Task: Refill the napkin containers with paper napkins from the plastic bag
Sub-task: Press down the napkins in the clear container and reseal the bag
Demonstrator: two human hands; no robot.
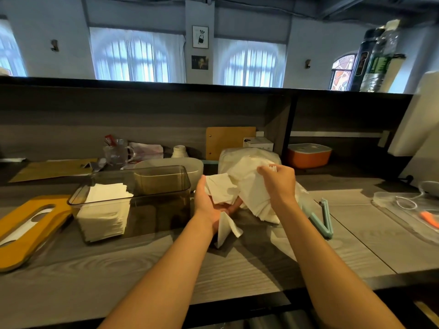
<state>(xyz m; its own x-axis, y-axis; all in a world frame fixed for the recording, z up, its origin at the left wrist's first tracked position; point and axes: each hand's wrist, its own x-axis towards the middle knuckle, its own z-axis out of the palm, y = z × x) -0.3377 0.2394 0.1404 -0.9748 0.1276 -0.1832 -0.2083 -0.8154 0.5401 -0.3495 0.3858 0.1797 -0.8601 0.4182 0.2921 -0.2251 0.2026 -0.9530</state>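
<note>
On the grey worktop [147, 262], a clear smoked napkin container [133, 200] stood open with a stack of napkins [104, 210] filling its left end. Just right of it, the left hand [209, 205] lay palm up, fingers relaxed, with loose napkins [222, 188] resting on it and one hanging below the wrist. The right hand [279, 181] pinched a bunch of napkins at the mouth of the plastic bag [247, 160]. An orange lid [28, 231] lay at the left, a teal bag clip [324, 217] at the right.
</note>
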